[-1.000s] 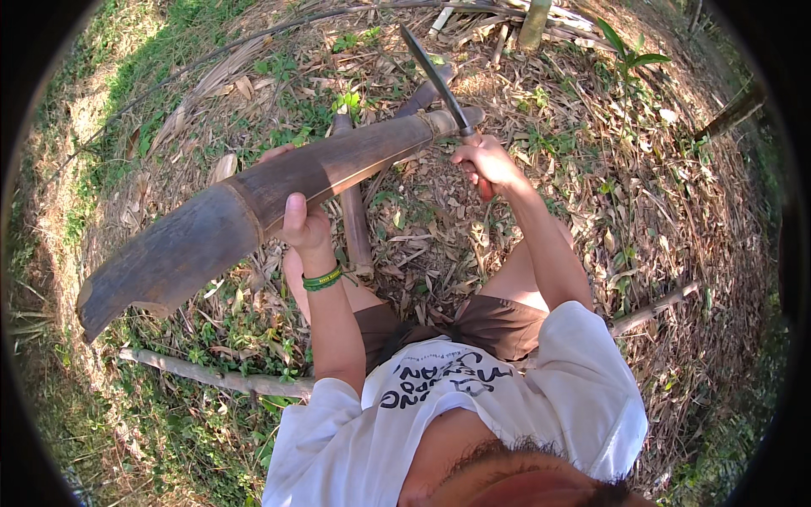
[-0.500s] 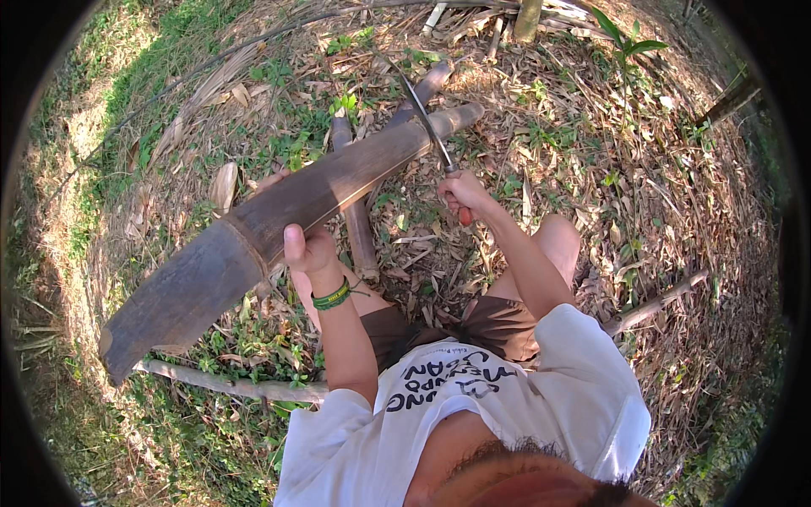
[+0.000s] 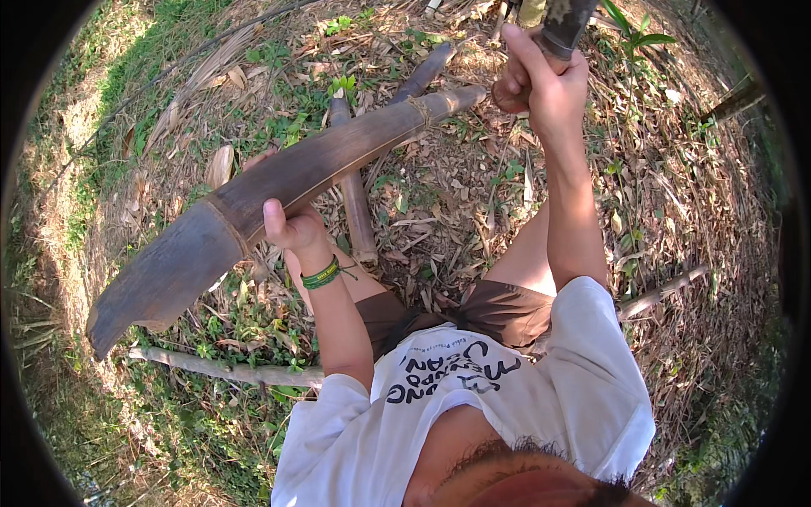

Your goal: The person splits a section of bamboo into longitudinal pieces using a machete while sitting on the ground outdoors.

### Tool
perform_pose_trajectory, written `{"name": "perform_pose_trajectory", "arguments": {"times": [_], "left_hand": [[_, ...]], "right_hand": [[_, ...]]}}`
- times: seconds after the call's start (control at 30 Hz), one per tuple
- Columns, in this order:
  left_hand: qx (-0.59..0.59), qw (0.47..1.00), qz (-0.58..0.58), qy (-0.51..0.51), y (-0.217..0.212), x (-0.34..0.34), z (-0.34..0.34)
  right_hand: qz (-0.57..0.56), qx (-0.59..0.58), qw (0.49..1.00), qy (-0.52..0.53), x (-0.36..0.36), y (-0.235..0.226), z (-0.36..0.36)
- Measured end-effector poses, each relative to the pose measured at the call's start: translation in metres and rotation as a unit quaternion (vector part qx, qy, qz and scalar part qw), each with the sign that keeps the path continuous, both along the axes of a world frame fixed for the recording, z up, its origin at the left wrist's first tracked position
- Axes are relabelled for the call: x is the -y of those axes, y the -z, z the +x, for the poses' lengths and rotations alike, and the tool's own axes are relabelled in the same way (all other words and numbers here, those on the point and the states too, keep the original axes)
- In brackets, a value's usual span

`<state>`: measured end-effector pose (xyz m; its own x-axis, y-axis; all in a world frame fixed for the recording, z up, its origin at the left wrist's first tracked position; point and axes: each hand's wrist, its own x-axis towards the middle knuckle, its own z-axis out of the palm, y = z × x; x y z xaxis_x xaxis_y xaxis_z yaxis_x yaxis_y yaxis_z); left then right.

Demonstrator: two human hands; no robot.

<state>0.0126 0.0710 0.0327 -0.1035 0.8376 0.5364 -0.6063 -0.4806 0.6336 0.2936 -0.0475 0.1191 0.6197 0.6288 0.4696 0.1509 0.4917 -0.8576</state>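
Observation:
A long, thick length of split brown bamboo slants across the front of me, its wide end low on the left and its narrow end up toward the right. My left hand grips it from below near the middle, with the thumb along the near edge and fingertips showing past the far side. In my right hand, raised beyond the narrow end, is a machete. Its dark blade points up and leaves the top of the view. The blade is apart from the bamboo.
Two bamboo pieces lie beneath the held one: a shorter piece between my legs and another farther off. A pale branch shows at my left side and at my right. Dry leaves and green sprouts cover the ground.
My right hand has lifted the machete from across the bamboo up and to the right. The bamboo and my left hand have shifted slightly left and upward.

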Motion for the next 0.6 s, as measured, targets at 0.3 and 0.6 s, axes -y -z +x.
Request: {"name": "perform_pose_trajectory", "arguments": {"times": [0.3, 0.6], "left_hand": [[-0.006, 1.000, 0.002, -0.009, 0.003, 0.014, 0.017], [-0.005, 1.000, 0.018, 0.012, 0.004, -0.009, 0.001]], "right_hand": [[-0.446, 0.077, 0.891, 0.012, -0.013, 0.278, -0.031], [-0.385, -0.159, 0.890, -0.187, -0.024, 0.143, 0.003]]}}
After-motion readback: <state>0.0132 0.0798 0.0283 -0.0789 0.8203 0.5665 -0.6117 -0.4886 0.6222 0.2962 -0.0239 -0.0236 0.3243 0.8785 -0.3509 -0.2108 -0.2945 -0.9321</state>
